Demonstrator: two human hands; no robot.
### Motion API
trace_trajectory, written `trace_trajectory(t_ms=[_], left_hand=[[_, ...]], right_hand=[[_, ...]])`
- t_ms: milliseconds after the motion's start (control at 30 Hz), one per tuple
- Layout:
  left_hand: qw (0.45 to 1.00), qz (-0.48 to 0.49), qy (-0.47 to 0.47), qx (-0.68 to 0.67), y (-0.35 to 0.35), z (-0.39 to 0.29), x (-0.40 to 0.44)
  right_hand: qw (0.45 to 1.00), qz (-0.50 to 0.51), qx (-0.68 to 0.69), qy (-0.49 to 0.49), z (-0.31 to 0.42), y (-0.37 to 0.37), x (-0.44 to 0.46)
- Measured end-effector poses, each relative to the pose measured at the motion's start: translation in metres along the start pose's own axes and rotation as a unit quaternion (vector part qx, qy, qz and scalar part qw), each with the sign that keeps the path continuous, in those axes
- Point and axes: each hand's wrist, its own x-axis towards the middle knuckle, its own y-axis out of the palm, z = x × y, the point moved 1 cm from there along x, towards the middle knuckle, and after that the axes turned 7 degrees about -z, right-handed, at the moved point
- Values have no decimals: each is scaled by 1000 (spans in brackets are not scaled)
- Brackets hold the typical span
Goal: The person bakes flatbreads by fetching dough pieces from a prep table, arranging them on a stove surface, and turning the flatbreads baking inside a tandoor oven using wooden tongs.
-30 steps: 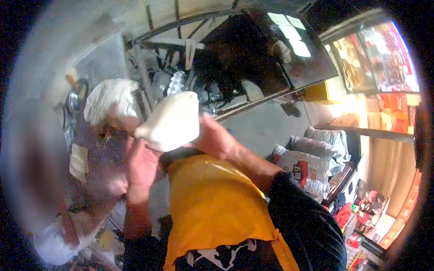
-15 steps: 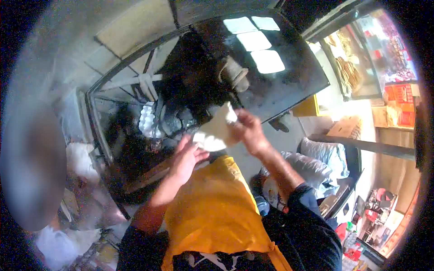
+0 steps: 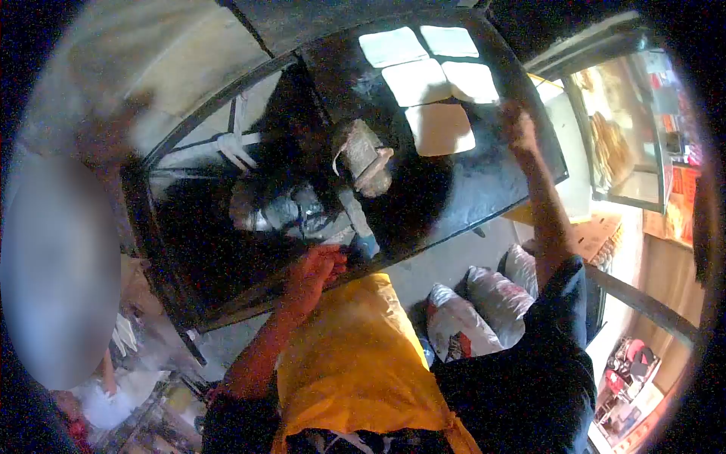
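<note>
Several thin, pale squares, like sheets of dough, lie flat on a dark hot-plate-like surface (image 3: 484, 174). My right hand (image 3: 520, 125) reaches far out over it, at the right edge of one pale sheet (image 3: 470, 81); its fingers are smeared, so their grip does not show. A nearer sheet (image 3: 440, 129) lies partly in shadow. Above the near edge hovers my left hand (image 3: 314, 271), fingers loosely bent and apart, with nothing visible in them. Close to it is a grey strip-shaped tool (image 3: 355, 216) with a bluish end. A worn, greyish cloth bundle (image 3: 361, 155) rests beyond.
A dark metal frame (image 3: 219, 306) borders the surface on the left. Stuffed sacks (image 3: 495, 299) stand below on the right, near a glass cabinet (image 3: 616, 136). A blurred person (image 3: 64, 272) is at the left, with a white bag (image 3: 121, 397) below.
The pale sheet that was between both hands now lies beside the others. My right hand has moved up and right, while my left has stayed low. The view has shifted.
</note>
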Motion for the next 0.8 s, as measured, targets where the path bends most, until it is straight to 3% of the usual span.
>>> trace_trajectory(t_ms=[33,100,133,167,233,267,333,400,433,500,533,567,667,700,733,767,800], left_hand=[[995,-29,-93,8,-3,15,-5],[996,-26,-81,-40,-15,88,-10],[993,-20,-67,-90,-20,109,-11],[993,-26,-69,-88,-21,106,-13],[993,-39,-116,-4,-24,102,-18],[992,-44,-118,-4,-26,98,-20],[990,-67,-126,-12,-31,84,-27],[986,-92,-131,-36,-38,78,-33],[983,-112,-133,-60,-42,75,-36],[983,-120,-126,-57,-50,66,-45],[983,-128,-117,-52,-54,65,-47],[983,-128,-119,-53,-60,70,-51],[988,-118,-85,-45,-80,98,-61],[980,-136,-87,-120,-89,109,-69],[965,-153,-86,-196,-100,121,-78],[963,-158,-80,-203,-114,120,-86],[976,-166,-77,-122,-128,114,-89]], right_hand=[[960,66,-204,-182,-22,5,-2],[960,16,-246,-133,113,62,-34],[951,-2,-267,-154,137,74,-38],[951,29,-292,-97,172,83,-40],[915,3,-359,-184,147,98,-27],[895,2,-413,-170,123,103,-18],[920,65,-352,-157,123,101,-3],[890,142,-430,-59,147,100,6],[889,145,-430,-61,142,108,4],[824,3,-520,-223,129,127,-9],[854,57,-472,-210,124,139,-22],[846,112,-482,-198,121,151,-34],[824,134,-542,-97,154,172,-49],[853,126,-502,-72,159,174,-45],[845,120,-517,-62,168,175,-48],[837,114,-532,-56,177,176,-48],[855,106,-506,-50,162,169,-44]])
